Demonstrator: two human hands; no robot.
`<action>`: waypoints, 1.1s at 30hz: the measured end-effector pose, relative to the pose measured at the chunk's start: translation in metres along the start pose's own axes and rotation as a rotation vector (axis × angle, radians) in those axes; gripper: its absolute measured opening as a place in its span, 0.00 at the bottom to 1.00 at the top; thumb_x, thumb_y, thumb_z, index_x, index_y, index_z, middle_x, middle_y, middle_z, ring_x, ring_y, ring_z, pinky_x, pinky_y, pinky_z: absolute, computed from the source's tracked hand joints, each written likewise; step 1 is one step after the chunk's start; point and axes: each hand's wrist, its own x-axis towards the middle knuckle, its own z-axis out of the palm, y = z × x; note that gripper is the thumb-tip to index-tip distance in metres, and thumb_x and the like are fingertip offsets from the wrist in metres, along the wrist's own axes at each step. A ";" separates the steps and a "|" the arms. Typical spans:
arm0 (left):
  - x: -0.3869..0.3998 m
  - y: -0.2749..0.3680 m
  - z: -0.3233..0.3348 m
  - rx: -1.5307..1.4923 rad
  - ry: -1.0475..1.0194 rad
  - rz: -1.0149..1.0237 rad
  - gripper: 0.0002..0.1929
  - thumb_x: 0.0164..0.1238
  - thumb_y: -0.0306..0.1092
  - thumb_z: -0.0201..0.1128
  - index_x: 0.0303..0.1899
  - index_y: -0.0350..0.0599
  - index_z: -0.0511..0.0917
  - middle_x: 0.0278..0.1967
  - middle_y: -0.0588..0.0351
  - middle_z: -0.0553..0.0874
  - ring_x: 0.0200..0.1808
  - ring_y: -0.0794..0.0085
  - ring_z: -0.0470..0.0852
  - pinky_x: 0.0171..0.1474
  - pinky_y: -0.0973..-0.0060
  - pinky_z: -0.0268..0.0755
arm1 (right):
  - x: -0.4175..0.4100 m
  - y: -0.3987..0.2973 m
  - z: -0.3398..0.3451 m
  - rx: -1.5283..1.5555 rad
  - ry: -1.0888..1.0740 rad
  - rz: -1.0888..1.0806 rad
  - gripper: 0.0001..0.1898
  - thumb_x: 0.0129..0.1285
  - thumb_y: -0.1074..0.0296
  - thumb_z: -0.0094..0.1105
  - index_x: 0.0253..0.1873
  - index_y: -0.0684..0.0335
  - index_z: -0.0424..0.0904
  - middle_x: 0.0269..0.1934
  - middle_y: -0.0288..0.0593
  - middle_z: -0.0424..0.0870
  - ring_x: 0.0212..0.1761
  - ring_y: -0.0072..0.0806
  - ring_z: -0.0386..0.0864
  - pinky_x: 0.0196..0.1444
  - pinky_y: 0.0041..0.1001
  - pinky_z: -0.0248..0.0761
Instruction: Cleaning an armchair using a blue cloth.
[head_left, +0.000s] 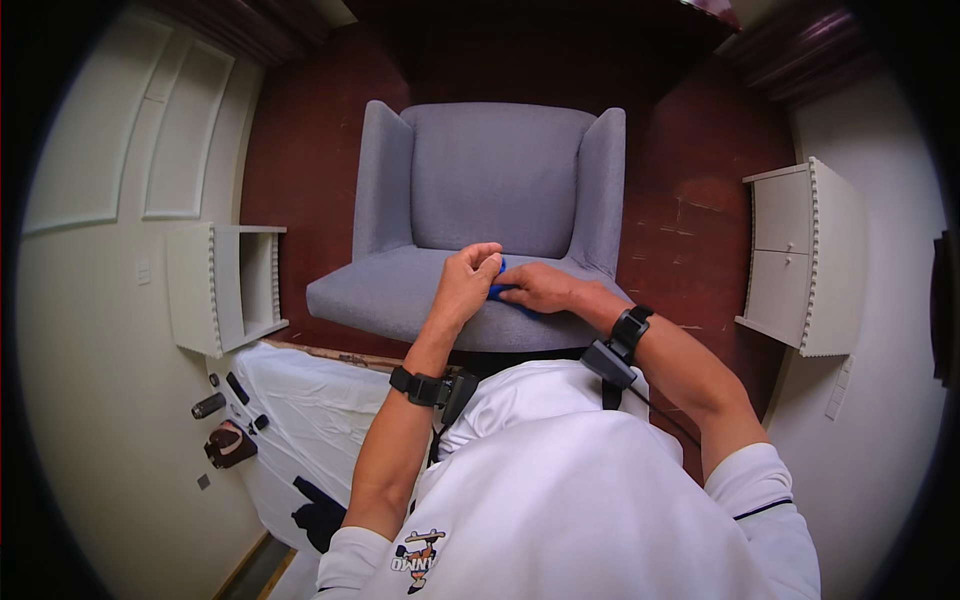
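Both hands are close together above the seat of a grey upholstered armchair (390, 292). Between them is a small blue item (498, 289), perhaps cloth or soft plastic, mostly covered by the fingers. My left hand (466, 285) has its fingers curled and its thumb near the upper end of the blue item. My right hand (538, 286) lies over the lower part, with its fingers closed on the blue. More blue shows under the right palm, close to the seat. Each forearm wears a black strap with a small device.
White cabinets stand at left (262, 277) and right (780, 255) on a dark red floor. A white-sheeted bed (300, 405) lies at lower left, with a black garment (319, 514). A dark bottle (208, 406) and a brown bag-like item (229, 444) are beyond it.
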 end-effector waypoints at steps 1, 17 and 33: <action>0.004 0.006 0.000 -0.025 0.010 -0.011 0.19 0.75 0.38 0.63 0.58 0.33 0.80 0.48 0.53 0.88 0.47 0.74 0.84 0.53 0.75 0.77 | 0.004 -0.015 0.007 0.048 0.025 -0.009 0.17 0.72 0.62 0.59 0.59 0.64 0.82 0.46 0.58 0.87 0.48 0.52 0.84 0.54 0.42 0.75; 0.057 -0.014 0.043 0.368 -0.459 -0.011 0.23 0.74 0.39 0.61 0.63 0.32 0.78 0.52 0.45 0.88 0.53 0.67 0.86 0.58 0.69 0.77 | -0.007 0.042 0.005 -0.280 -0.068 0.465 0.19 0.71 0.53 0.55 0.58 0.55 0.84 0.57 0.54 0.85 0.60 0.51 0.81 0.62 0.44 0.74; 0.052 0.015 0.052 0.698 -0.853 -0.104 0.45 0.79 0.69 0.41 0.80 0.38 0.51 0.78 0.41 0.62 0.80 0.56 0.57 0.81 0.64 0.46 | -0.059 0.030 -0.014 0.076 0.008 0.201 0.26 0.73 0.42 0.53 0.61 0.58 0.83 0.61 0.54 0.83 0.64 0.50 0.79 0.69 0.42 0.69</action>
